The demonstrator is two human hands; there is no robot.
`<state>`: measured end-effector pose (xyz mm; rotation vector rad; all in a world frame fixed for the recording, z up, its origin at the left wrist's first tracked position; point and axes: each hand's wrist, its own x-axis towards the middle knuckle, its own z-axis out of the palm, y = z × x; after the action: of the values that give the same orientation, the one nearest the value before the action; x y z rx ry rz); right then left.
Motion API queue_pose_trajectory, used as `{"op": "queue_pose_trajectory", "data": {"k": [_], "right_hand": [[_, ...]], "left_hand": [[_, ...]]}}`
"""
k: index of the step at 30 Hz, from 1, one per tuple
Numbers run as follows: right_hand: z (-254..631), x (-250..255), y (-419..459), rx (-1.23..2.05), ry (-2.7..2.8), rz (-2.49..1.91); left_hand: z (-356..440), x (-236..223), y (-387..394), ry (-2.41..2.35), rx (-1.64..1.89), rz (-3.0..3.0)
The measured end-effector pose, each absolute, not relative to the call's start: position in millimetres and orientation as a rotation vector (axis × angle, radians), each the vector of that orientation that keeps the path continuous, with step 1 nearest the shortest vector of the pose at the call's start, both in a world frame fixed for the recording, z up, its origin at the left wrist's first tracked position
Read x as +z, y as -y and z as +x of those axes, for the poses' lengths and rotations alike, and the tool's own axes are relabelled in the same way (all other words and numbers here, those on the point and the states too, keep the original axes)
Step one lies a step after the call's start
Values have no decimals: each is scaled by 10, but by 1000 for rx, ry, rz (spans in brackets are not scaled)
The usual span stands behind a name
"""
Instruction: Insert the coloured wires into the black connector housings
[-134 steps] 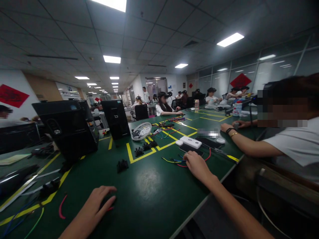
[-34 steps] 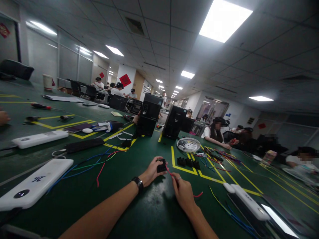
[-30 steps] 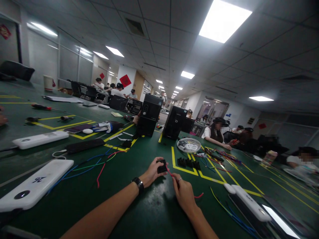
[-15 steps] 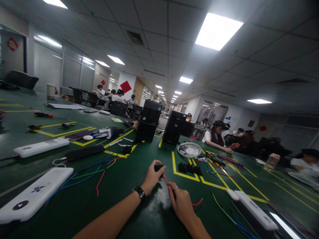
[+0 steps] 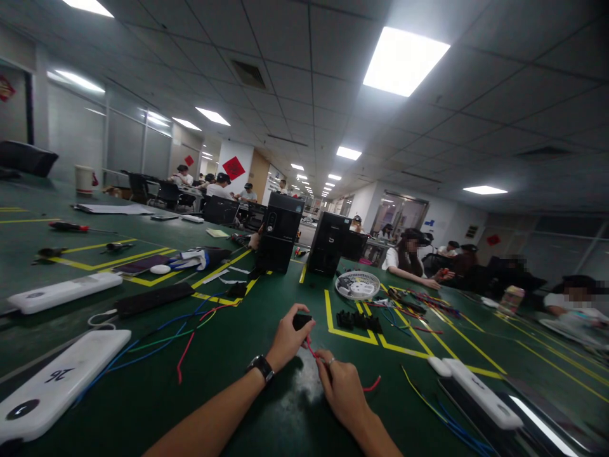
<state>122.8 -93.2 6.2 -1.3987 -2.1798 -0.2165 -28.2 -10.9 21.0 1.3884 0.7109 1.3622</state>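
Over the green table (image 5: pixel 285 419), my left hand (image 5: pixel 288 339) is closed around a small black plastic block (image 5: pixel 301 321). A red wire (image 5: pixel 311 349) runs from the block to my right hand (image 5: pixel 340 381), whose thumb and index finger pinch it. The wire's far end (image 5: pixel 372 385) sticks out past the right side of that hand. Whether the wire sits inside the block cannot be seen, since my left fingers cover the spot. Several similar black plastic parts (image 5: pixel 359 321) stand in a row within a yellow taped outline, beyond my right hand.
Two black computer towers (image 5: pixel 278 238) stand ahead, near a white round basket (image 5: pixel 357 285). Loose blue, green and red wires (image 5: pixel 183 339) lie to the left, beside a white power bank (image 5: pixel 66 381). Another white device (image 5: pixel 480 393) is at right. A person (image 5: pixel 410 257) sits across the table.
Earlier my hands were apart and the left held no block; now they are together on block and wire. Over the last second the block has tilted in my left hand, and the view has shifted slightly.
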Motion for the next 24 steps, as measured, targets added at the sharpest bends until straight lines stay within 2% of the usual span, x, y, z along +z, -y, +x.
{"op": "queue_pose_trajectory", "data": {"k": [13, 24], "right_hand": [[1196, 79, 916, -152, 2188, -1375], [960, 306, 647, 12, 2121, -1414]], "left_hand": [[-300, 241, 114, -689, 1396, 1440], [-408, 209, -132, -554, 1342, 991]]}}
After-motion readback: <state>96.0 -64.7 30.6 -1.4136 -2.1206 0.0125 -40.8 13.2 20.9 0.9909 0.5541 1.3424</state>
